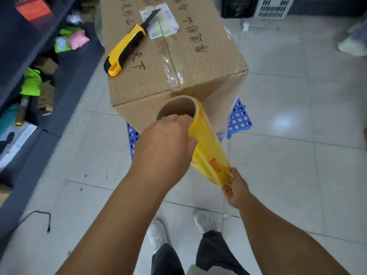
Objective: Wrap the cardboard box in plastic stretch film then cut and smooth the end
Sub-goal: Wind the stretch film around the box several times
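A large cardboard box [151, 56] with black handwriting and a taped seam stands on a blue perforated stool [239, 120]. A yellow and black utility knife [125, 50] lies on the box top, blade out. I hold a yellow roll of stretch film [208, 151] upright-tilted at the box's near corner. My left hand [166, 143] grips the roll's upper end, fingers hooked into the cardboard core. My right hand [236, 188] holds the roll's lower end. A clear sheet of film runs from the roll along the box's right side.
Dark shelving [39, 80] with coloured packets and small boxes runs along the left. White and black crates [272, 6] stand at the back right. Another person's shoe [351, 46] is at the far right. My own feet [178, 229] stand on the tiled floor below.
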### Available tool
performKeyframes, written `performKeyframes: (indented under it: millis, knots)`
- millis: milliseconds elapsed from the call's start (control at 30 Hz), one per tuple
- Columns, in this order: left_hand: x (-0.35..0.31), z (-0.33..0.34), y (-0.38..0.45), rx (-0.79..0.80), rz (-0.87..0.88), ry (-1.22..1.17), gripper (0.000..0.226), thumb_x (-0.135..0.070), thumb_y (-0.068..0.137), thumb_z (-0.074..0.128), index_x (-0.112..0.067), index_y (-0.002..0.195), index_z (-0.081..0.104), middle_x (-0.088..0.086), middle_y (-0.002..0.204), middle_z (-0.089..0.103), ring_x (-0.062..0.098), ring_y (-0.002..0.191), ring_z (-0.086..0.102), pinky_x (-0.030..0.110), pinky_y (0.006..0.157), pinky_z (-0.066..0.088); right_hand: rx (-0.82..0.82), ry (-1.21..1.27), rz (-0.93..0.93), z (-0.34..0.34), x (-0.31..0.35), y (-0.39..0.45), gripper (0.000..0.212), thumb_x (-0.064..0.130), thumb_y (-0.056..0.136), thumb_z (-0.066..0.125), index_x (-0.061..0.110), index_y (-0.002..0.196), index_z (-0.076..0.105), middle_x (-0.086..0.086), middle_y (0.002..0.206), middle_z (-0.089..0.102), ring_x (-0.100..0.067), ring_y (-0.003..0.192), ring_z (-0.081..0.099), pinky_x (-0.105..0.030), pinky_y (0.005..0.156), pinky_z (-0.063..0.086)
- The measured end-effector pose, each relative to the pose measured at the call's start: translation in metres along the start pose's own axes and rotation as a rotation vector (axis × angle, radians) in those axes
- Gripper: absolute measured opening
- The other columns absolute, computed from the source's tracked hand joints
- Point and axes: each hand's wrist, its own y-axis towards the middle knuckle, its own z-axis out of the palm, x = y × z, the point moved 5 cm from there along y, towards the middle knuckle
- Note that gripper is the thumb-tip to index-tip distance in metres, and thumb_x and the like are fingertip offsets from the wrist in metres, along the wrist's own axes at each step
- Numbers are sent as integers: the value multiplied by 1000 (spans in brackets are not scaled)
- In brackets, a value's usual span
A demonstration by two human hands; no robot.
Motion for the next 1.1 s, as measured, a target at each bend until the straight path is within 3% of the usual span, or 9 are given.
performKeyframes:
  millis: [200,333,467,567,600,667,700,767,1100]
  knots:
    - [19,-6,-5,40,167,-11,21,-30,89,53,-21,108,54,0,103,60,22,88,56,31,65,39,-56,72,-64,-8,-31,-9,69,61,84,57,20,139,46,-6,131,54,-13,68,47,-21,53,45]
    - [37,-10,-15,72,270,14,20,-33,89,52,-20,104,52,0,103,59,24,90,57,30,63,35,-66,147,-111,-2,-66,-18,71,59,85,56,16,141,43,-4,120,56,-10,64,43,-17,47,44]
    - [52,-16,-30,72,327,47,18,-35,89,52,-20,98,51,1,99,60,23,88,57,29,62,33,-83,183,-133,5,-98,-28,65,54,88,56,15,139,46,-2,104,52,-11,65,43,-19,54,42]
    - [62,-19,-38,63,319,59,23,-37,88,53,-19,103,52,3,100,61,25,90,57,31,62,33,-58,194,-133,12,-113,-42,56,49,91,54,15,135,49,-1,86,52,-12,60,40,-17,38,39]
    - [64,-21,-41,62,314,61,26,-37,88,54,-19,107,53,3,102,61,25,92,57,30,63,34,-49,202,-133,13,-118,-46,55,49,92,54,16,136,48,-2,92,56,-13,63,44,-18,42,42]
    - [69,-23,-48,58,305,59,31,-35,89,54,-17,114,53,4,107,62,26,94,57,30,64,34,-31,209,-129,16,-128,-52,61,52,91,53,18,141,44,-5,126,56,-20,91,57,-26,73,50]
    - [71,-24,-52,54,296,60,33,-34,88,55,-17,117,52,5,108,62,26,94,57,30,65,34,-34,205,-129,16,-133,-53,64,52,90,54,20,143,40,-6,138,50,-24,109,56,-31,91,48]
    - [77,-28,-59,47,268,61,34,-32,88,56,-16,117,53,6,104,63,26,83,53,31,64,34,-40,205,-124,15,-143,-59,67,52,90,55,20,146,36,-8,145,45,-26,125,50,-35,107,37]
    - [116,-41,-84,54,236,69,22,-29,86,56,-16,104,57,0,79,49,19,70,42,30,60,34,-14,237,-137,35,-191,-80,64,42,93,55,13,146,34,-10,149,40,-27,132,43,-36,112,33]
